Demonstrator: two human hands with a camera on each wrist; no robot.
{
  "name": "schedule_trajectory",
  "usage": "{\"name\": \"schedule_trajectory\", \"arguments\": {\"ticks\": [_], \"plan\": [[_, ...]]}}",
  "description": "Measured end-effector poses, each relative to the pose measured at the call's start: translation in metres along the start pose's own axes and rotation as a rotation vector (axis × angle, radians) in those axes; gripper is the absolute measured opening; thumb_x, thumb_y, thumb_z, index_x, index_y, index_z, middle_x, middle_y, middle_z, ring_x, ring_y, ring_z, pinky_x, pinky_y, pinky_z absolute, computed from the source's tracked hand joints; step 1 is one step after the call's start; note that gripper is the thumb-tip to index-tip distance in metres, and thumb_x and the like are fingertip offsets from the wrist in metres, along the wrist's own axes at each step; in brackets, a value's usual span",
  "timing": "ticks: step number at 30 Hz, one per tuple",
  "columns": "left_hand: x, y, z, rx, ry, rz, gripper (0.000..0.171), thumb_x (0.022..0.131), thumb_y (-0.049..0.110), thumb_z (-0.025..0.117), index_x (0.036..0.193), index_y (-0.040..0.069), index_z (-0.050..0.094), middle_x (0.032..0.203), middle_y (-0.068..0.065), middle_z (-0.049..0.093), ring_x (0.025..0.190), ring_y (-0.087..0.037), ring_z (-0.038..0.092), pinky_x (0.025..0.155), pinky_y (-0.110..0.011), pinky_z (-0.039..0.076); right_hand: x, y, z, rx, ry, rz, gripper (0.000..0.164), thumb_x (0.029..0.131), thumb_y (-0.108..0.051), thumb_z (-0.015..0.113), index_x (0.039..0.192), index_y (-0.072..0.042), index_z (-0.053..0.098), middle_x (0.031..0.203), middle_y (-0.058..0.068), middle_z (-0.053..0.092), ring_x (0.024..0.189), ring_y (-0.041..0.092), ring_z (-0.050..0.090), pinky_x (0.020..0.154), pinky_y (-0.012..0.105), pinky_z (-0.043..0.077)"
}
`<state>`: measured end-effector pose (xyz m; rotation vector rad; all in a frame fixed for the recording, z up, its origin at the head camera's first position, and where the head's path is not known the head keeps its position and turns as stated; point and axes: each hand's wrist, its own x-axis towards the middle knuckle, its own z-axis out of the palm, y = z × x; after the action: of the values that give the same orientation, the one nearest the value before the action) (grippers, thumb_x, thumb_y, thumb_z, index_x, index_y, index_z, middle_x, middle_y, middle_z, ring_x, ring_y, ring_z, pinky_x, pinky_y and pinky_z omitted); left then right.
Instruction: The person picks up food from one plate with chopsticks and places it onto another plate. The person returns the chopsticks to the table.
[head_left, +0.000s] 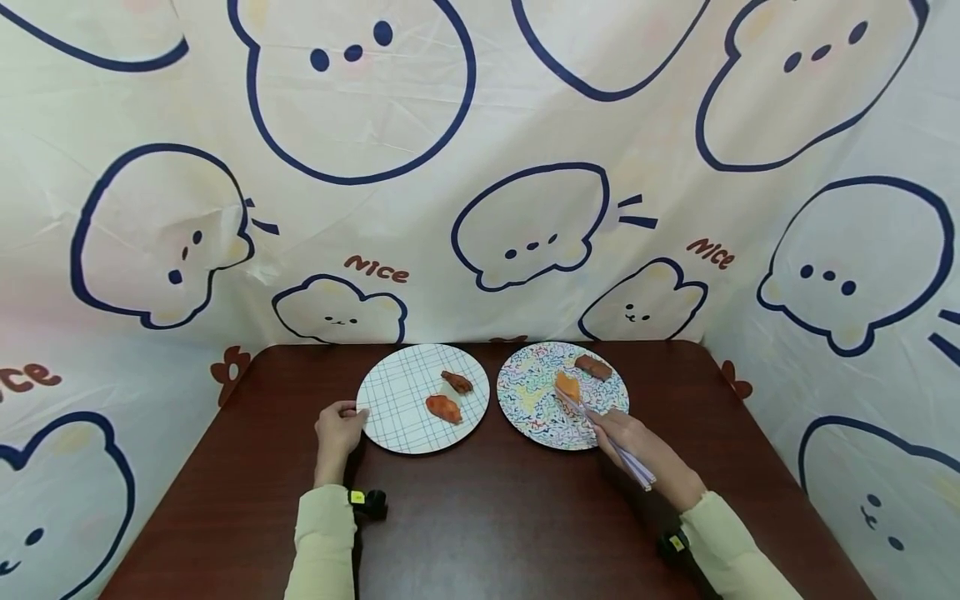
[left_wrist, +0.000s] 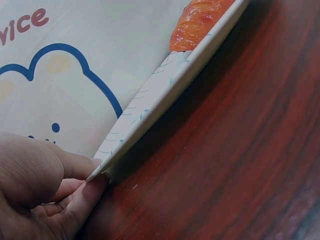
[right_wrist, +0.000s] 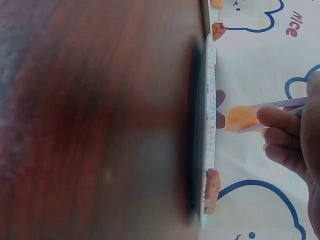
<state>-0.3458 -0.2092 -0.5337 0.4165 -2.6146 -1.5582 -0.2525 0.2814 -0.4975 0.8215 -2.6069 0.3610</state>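
Observation:
My left hand (head_left: pixel 340 429) pinches the left rim of a white plate with a blue grid (head_left: pixel 397 387), thumb above and fingers beneath in the left wrist view. On that plate lie a glazed orange-brown meat piece (head_left: pixel 444 408) and a small drumstick (head_left: pixel 457 382). Pale chopsticks (head_left: pixel 626 458) are held in my right hand (head_left: pixel 645 450). Their tips grip a yellow-orange food piece (right_wrist: pixel 241 119), raised just off the multicoloured speckled plate (head_left: pixel 525 417). Toward that plate's back right rests a brown oblong food piece (head_left: pixel 594 367).
Both plates stand side by side at the back of a dark brown table (head_left: pixel 480 517). A pale cloth with cartoon outlines (head_left: pixel 420 225) hangs behind and along the sides. Black cameras (head_left: pixel 371 504) are strapped to both wrists.

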Motion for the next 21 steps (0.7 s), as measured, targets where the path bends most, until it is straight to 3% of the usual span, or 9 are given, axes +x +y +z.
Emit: {"name": "schedule_trajectory", "arguments": {"ticks": [4,9,13,16,19,21], "plan": [[0.001,-0.002,0.000,-0.002,0.005,-0.002,0.040,0.100,0.019,0.062,0.130,-0.007,0.060,0.119,-0.026,0.061,0.106,-0.040,0.060,0.083,-0.049,0.052,0.006,-0.001,-0.001,-0.070,0.019,-0.074,0.038,0.092,-0.007,0.069,0.128,0.002,0.068,0.107,0.010,0.075,0.091,0.020,0.069,0.076,0.035,0.061],[0.002,-0.004,0.000,-0.009,0.008,-0.001,0.040,0.101,0.019,0.062,0.130,-0.007,0.059,0.119,-0.026,0.061,0.106,-0.039,0.059,0.084,-0.050,0.051,0.015,-0.002,-0.002,-0.157,0.066,-0.192,0.035,0.094,-0.011,0.066,0.125,0.004,0.069,0.102,0.011,0.075,0.092,0.023,0.071,0.078,0.038,0.061],[0.001,-0.004,0.001,-0.013,0.004,-0.004,0.040,0.101,0.020,0.061,0.131,-0.007,0.059,0.120,-0.025,0.060,0.107,-0.039,0.060,0.085,-0.049,0.051,0.022,-0.002,-0.001,-0.173,0.117,-0.278,0.038,0.108,-0.021,0.048,0.121,0.007,0.070,0.095,0.011,0.074,0.085,0.021,0.070,0.073,0.035,0.060],[0.000,-0.004,0.001,-0.017,0.007,-0.005,0.040,0.100,0.019,0.061,0.131,-0.006,0.059,0.119,-0.025,0.060,0.106,-0.038,0.060,0.084,-0.049,0.052,0.025,-0.003,-0.001,-0.180,0.130,-0.299,0.044,0.110,-0.025,0.041,0.121,0.006,0.070,0.091,0.009,0.074,0.081,0.019,0.068,0.071,0.033,0.059],[0.000,-0.004,0.001,-0.021,0.006,0.002,0.040,0.101,0.018,0.061,0.131,-0.007,0.059,0.120,-0.026,0.060,0.106,-0.039,0.060,0.084,-0.049,0.051,0.029,-0.004,-0.001,-0.188,0.127,-0.309,0.032,0.101,-0.015,0.057,0.121,0.006,0.071,0.090,0.008,0.074,0.081,0.017,0.067,0.071,0.031,0.058],[0.000,-0.004,0.001,-0.022,0.004,0.003,0.040,0.101,0.019,0.060,0.132,-0.007,0.059,0.120,-0.026,0.059,0.107,-0.039,0.059,0.084,-0.050,0.051,0.031,-0.006,-0.001,-0.186,0.127,-0.321,0.034,0.091,-0.009,0.068,0.121,0.006,0.071,0.091,0.008,0.074,0.082,0.017,0.067,0.072,0.031,0.058]]}}
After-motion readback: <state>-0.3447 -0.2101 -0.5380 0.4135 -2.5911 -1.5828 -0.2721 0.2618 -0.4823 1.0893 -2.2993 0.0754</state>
